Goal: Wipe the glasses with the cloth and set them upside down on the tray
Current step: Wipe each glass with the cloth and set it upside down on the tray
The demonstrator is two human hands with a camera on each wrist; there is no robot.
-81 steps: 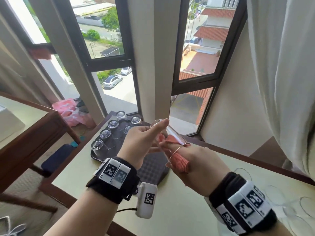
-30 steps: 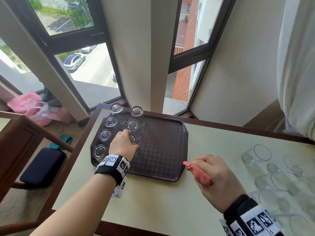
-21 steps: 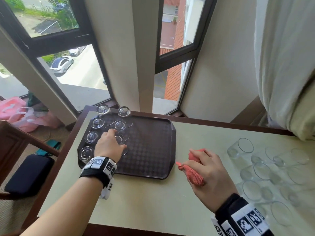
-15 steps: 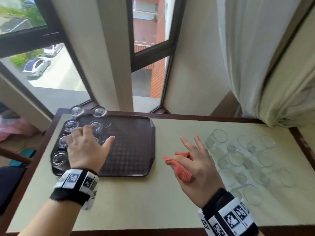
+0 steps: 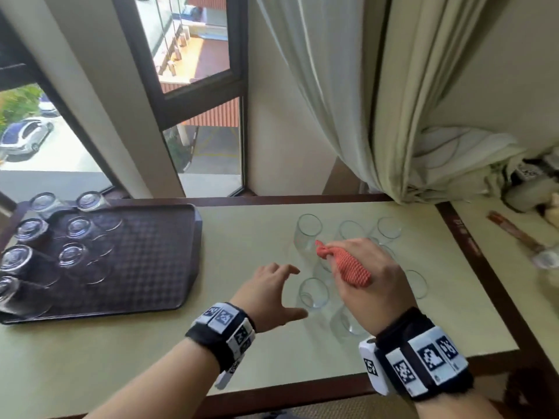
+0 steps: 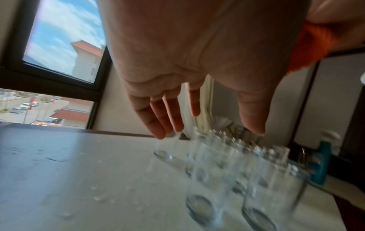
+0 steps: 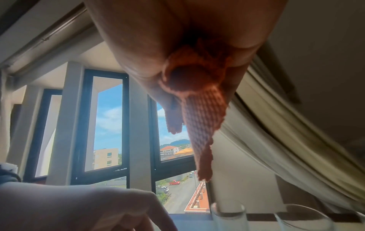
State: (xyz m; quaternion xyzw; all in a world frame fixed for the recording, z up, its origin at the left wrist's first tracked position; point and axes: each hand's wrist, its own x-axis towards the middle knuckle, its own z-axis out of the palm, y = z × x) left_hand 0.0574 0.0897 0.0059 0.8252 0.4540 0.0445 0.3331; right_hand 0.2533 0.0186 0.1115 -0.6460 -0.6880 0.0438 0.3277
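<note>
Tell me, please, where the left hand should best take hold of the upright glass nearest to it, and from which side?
Probably round the side wall of the nearest glass, coming from its left, where the open left hand already faces it across bare table. It stands mouth up, other glasses crowd its right, and the right hand with the cloth hovers there.

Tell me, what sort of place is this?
Probably an upper-floor hotel room or flat: a table by tall windows overlooking a street, long curtains, and a tray of upturned glasses.
</note>
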